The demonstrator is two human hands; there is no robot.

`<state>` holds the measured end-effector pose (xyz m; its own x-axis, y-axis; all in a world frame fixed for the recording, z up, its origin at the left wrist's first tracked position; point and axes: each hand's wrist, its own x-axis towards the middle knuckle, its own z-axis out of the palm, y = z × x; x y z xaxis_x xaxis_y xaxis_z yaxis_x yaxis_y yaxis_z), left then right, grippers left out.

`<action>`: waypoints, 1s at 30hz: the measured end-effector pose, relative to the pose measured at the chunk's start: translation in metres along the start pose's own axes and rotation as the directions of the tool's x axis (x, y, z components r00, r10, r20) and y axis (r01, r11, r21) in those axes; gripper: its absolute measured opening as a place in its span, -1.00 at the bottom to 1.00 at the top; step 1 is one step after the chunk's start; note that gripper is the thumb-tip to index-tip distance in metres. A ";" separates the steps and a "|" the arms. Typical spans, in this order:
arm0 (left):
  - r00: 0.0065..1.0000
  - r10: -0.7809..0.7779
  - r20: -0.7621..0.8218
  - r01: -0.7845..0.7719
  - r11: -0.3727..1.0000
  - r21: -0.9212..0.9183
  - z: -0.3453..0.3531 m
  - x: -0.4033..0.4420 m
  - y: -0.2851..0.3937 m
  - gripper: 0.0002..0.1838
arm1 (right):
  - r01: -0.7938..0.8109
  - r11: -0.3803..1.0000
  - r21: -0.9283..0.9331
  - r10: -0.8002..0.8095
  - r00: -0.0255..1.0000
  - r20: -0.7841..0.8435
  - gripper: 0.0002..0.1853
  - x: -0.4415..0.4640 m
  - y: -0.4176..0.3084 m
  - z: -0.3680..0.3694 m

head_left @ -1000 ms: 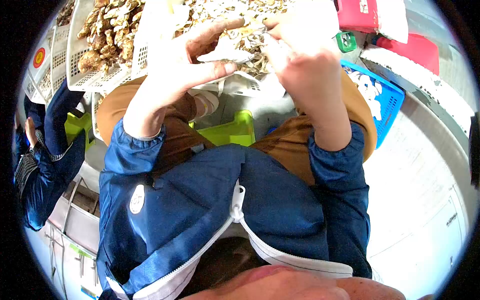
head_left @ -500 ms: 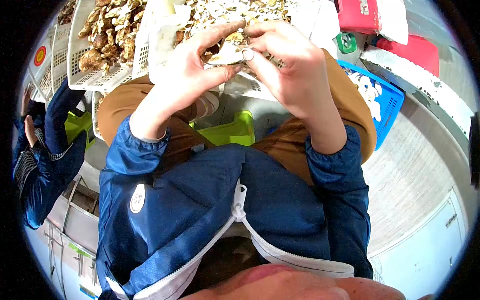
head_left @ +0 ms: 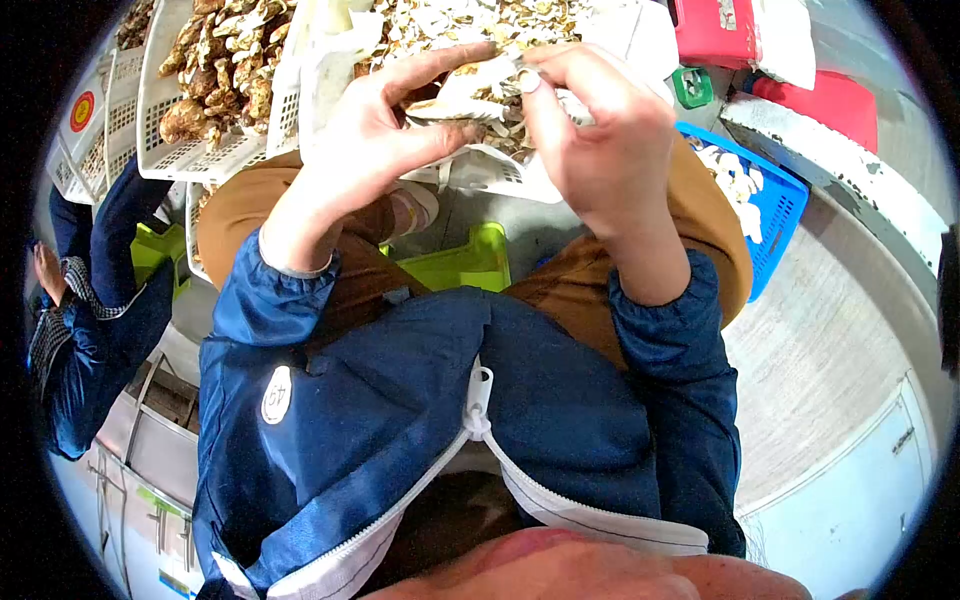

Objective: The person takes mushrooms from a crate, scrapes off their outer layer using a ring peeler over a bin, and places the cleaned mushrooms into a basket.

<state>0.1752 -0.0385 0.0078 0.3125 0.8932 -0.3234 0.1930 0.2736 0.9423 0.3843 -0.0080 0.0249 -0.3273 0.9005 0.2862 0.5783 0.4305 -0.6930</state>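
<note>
My left hand (head_left: 365, 135) curves round a pale mushroom (head_left: 468, 92), its thumb below and its fingers above. Beside the mushroom's right end is my right hand (head_left: 605, 125), thumb and forefinger pinched together. A small whitish bit (head_left: 527, 79) shows at that thumb tip; whether it is a peel, a blade or the nail is unclear. Both hands are above a white crate (head_left: 490, 172) strewn with pale and brown trimmings (head_left: 480, 25).
Brown mushrooms (head_left: 215, 85) fill a white perforated crate (head_left: 160, 135) at upper left. On the right, a blue basket (head_left: 780, 225) holds white pieces (head_left: 735, 180). A green plastic item (head_left: 465, 262) lies between my legs. A co-worker's sleeve (head_left: 75, 390) shows at far left.
My right hand has moved slightly right, away from my left hand, and more of the pale mushroom shows. My left hand stays nearly in place. The co-worker's hands at left have shifted.
</note>
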 end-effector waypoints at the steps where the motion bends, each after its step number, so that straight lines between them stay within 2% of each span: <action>1: 1.000 0.017 0.007 -0.017 1.000 0.011 -0.002 0.001 0.001 -0.28 | 0.030 0.999 -0.044 -0.032 0.999 -0.042 -0.94 0.002 0.005 -0.001; 3: 0.998 0.061 -0.008 -0.061 0.998 -0.016 -0.004 0.002 -0.003 -0.29 | 0.083 0.987 -0.140 -0.101 0.987 -0.124 -0.94 0.007 0.023 -0.009; 4: 0.998 0.057 -0.018 -0.057 0.998 -0.001 -0.006 0.002 -0.001 -0.28 | 0.108 0.952 -0.285 -0.147 0.982 -0.117 -0.95 0.005 0.027 -0.015; 5: 0.998 0.054 -0.030 -0.054 0.998 0.015 -0.007 0.002 0.000 -0.28 | 0.299 0.861 -0.412 -0.344 0.938 -0.037 -0.95 0.013 0.037 -0.026; 7: 0.993 0.094 -0.069 -0.099 0.993 -0.059 -0.006 0.000 0.003 -0.29 | -0.048 0.989 -0.138 0.015 0.974 -0.228 -0.94 0.017 0.035 -0.033; 8: 0.991 0.112 -0.080 -0.117 0.991 -0.067 -0.006 0.000 0.003 -0.29 | -0.031 0.990 -0.140 -0.009 0.961 -0.275 -0.92 0.017 0.042 -0.037; 9: 0.988 0.129 -0.090 -0.135 0.988 -0.075 -0.006 0.000 0.003 -0.29 | -0.189 0.980 -0.056 0.169 0.953 -0.253 -0.90 0.017 0.046 -0.044; 11: 0.968 0.180 -0.172 -0.174 0.983 0.050 -0.001 0.001 0.000 -0.21 | -0.219 0.967 0.127 0.232 0.968 -0.095 -0.89 0.015 0.051 -0.045; 12: 0.956 0.207 -0.210 -0.186 0.976 0.114 0.002 0.002 -0.003 -0.16 | -0.295 0.939 0.177 0.293 0.955 0.037 -0.90 0.015 0.043 -0.041; 13: 0.941 0.233 -0.245 -0.193 0.965 0.178 0.004 0.003 -0.004 -0.12 | -0.218 0.973 0.077 0.211 0.973 0.094 -0.93 0.014 0.034 -0.033; 14: 0.937 0.268 -0.226 -0.232 0.958 0.170 0.006 0.005 -0.006 -0.05 | 0.038 0.999 -0.034 -0.034 0.993 0.116 -0.92 0.015 0.032 -0.026; 15: 0.934 0.278 -0.225 -0.224 0.945 0.237 0.006 0.006 -0.007 -0.05 | 0.290 0.947 -0.135 -0.268 0.950 0.163 -0.90 0.015 0.029 -0.020; 18: 0.931 0.305 -0.202 -0.210 0.897 0.388 0.008 0.007 -0.009 -0.05 | 0.080 0.997 0.021 -0.082 0.989 0.127 -0.88 0.012 0.001 -0.011; 21: 0.936 0.313 -0.160 -0.209 0.861 0.463 0.010 0.006 -0.007 -0.06 | 0.220 0.962 0.160 -0.231 0.971 0.056 -0.90 0.009 0.014 0.001; 22: 0.903 0.410 -0.130 -0.300 0.817 0.493 0.008 0.007 -0.014 -0.05 | 0.246 0.957 0.152 -0.260 0.962 0.078 -0.90 0.007 0.015 0.003; 24: 0.890 0.448 -0.082 -0.325 0.751 0.575 0.009 0.006 -0.014 -0.06 | 0.264 0.957 0.122 -0.276 0.956 0.097 -0.88 0.004 0.014 0.006; 26: 0.893 0.447 -0.044 -0.319 0.701 0.638 0.011 0.000 -0.006 -0.07 | 0.270 0.962 0.036 -0.272 0.956 0.109 -0.89 0.000 0.009 0.007; 29: 0.895 0.446 -0.030 -0.307 0.663 0.683 0.012 -0.001 -0.004 -0.02 | 0.254 0.967 0.015 -0.254 0.961 0.113 -0.90 -0.001 0.009 0.012; 30: 0.881 0.473 -0.028 -0.349 0.687 0.637 0.011 0.001 -0.004 -0.04 | 0.236 0.972 0.000 -0.235 0.966 0.110 -0.89 -0.002 0.008 0.013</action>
<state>0.1853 -0.0429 0.0030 0.3402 0.9261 0.1633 0.6162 -0.3507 0.7052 0.3800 -0.0071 0.0104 -0.5339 0.7620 0.3664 0.4846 0.6309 -0.6059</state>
